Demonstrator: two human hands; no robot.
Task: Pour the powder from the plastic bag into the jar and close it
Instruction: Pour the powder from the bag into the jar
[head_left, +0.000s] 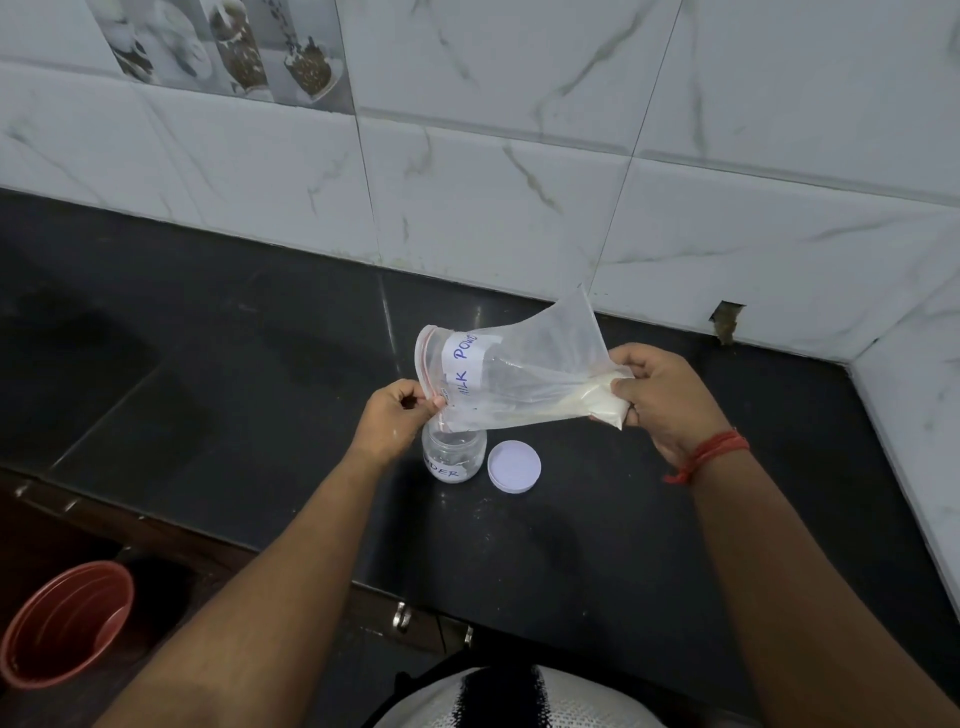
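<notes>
The limp zip bag (511, 376) is held above the open jar (454, 457) near the worktop's back edge: its mouth is pinched by the left hand (395, 421), its powder-filled corner by the right hand (660, 395). It probably slips easily.

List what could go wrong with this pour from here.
1. The plastic bag's open mouth looks wider than the jar below it, so powder could spill onto the dark counter.
2. The powder sits bunched at the end pinched by the right hand; it may slide down all at once.
3. Nothing steadies the jar; the left hand could knock it.
</notes>
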